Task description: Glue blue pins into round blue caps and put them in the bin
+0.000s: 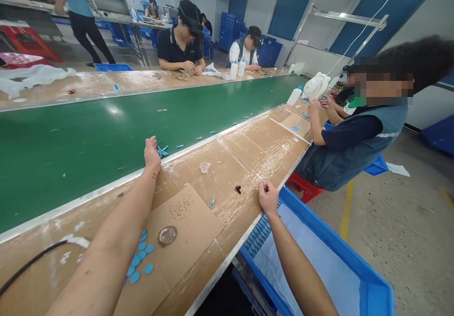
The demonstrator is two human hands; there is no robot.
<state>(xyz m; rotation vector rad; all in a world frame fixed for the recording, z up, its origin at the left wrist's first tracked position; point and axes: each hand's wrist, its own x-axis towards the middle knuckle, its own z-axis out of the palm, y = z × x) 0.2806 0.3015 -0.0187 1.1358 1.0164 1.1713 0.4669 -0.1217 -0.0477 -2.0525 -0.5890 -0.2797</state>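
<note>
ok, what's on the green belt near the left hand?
A cluster of blue pieces right beside the left hand, more strung out along the belt. Whatever the hand covers can't be seen.

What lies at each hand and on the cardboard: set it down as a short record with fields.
left hand: at the near edge of the green conveyor belt, beside a cluster of small blue parts; contact unclear
right hand: fingers curled, at the workbench edge by the blue plastic tray
cardboard sheet: blue discs, clear round dish, scattered tiny brown pieces
on workbench: clear plastic cup, single blue part, dark part
</note>
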